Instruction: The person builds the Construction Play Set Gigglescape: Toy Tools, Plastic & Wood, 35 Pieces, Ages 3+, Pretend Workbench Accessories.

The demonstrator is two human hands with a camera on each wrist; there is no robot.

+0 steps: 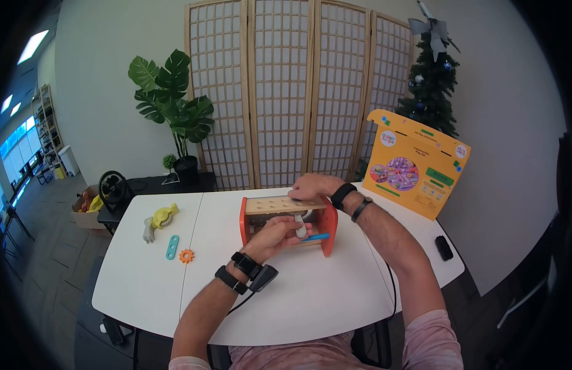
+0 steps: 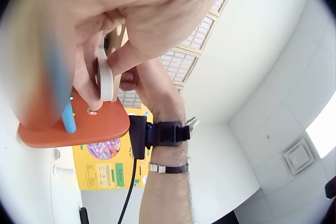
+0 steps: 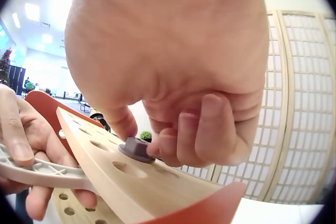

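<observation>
A wooden toy workbench with a perforated top board [image 1: 270,205] and red side panels [image 1: 329,231] stands on the white table. My right hand [image 1: 315,185] reaches over the top board; its thumb and a finger pinch the hexagonal head of a grey toy bolt [image 3: 136,149] seated in the board. In front of the board, my left hand [image 1: 275,238] holds a pale grey plastic toy wrench [image 3: 50,174] between thumb and fingers, its far end passing under the board's edge. Beside the left fingers a blue rod [image 1: 315,237] overlaps the right red panel.
On the table's left lie a yellow and grey toy piece [image 1: 163,217], a teal strip with holes [image 1: 172,247] and an orange gear [image 1: 186,256]. A yellow box [image 1: 415,166] stands back right. A black object [image 1: 444,248] lies near the right edge.
</observation>
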